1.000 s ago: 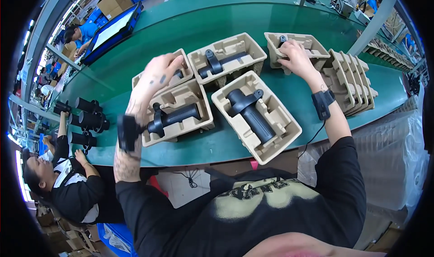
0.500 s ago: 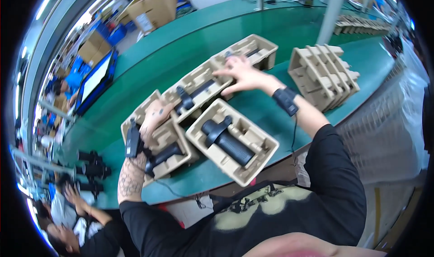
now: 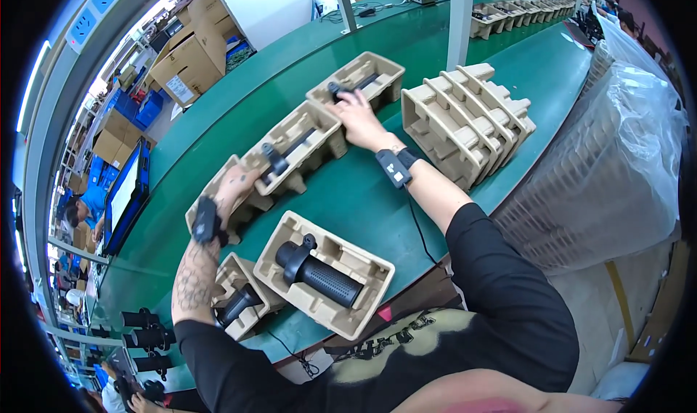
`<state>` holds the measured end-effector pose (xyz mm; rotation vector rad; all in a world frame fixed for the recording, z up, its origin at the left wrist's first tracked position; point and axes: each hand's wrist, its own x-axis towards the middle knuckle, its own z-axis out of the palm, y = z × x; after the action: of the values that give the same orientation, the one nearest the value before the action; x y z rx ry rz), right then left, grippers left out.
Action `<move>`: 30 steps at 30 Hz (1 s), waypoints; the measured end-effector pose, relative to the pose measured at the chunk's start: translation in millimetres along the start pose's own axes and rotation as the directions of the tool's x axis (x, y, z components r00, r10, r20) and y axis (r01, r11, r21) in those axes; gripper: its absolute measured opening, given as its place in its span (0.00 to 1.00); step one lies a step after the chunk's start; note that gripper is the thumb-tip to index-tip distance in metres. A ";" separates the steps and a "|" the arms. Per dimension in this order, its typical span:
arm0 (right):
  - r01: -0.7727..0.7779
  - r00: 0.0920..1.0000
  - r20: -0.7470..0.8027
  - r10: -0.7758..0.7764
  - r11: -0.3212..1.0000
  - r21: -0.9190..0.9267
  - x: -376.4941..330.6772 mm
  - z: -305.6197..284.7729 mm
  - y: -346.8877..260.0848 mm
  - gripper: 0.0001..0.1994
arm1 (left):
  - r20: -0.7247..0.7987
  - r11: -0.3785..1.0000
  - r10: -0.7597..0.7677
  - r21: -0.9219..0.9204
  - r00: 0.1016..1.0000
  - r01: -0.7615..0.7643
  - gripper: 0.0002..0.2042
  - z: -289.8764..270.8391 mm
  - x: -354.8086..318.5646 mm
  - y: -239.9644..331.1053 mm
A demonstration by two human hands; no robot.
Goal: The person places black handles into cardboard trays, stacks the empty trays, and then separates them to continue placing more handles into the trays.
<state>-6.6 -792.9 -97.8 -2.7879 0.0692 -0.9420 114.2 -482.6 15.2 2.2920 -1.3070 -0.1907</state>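
Head view is showing a person leaning over a green conveyor belt with several tan pulp trays on it. Left hand is resting on the near-left edge of a middle tray, fingers curled loosely over its rim, nothing lifted. That tray is carrying a black tool part lying in its slot. Right hand is stretching further out, fingers spread flat and pressing on the near corner of the far tray, just beside a small black piece in it; whether it is gripping that piece, cannot tell. Both wrists are wearing black bands.

Nearest the body, a large tray is holding a black cylindrical handle lying at an angle. Left of it, touching, a smaller tray is holding another black handle. Right of the right forearm, a stack of empty trays is sitting tilted on the belt. Clear plastic-wrapped bundle is standing at the right edge. Cardboard boxes are sitting beyond the belt, upper left.
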 end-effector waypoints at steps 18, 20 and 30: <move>-0.160 0.954 -0.149 0.260 0.862 0.481 -82.4 -11.7 4.3 0.20 | -0.165 0.942 0.109 0.332 0.980 -0.049 0.27 116.9 203.6 90.6; -0.177 0.962 -0.098 0.254 0.858 0.481 -85.8 -11.2 6.3 0.19 | -0.252 0.933 0.041 0.356 0.967 0.053 0.36 103.2 197.2 86.7; -0.236 0.960 -0.015 0.278 0.839 0.490 -81.7 4.0 8.3 0.13 | 0.206 0.665 -0.537 -0.493 0.818 0.561 0.18 51.4 103.6 -65.9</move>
<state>-69.0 -791.5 -151.3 -2.2079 0.1883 -0.8665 201.9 -559.6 -48.9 2.1016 -0.4245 -0.7207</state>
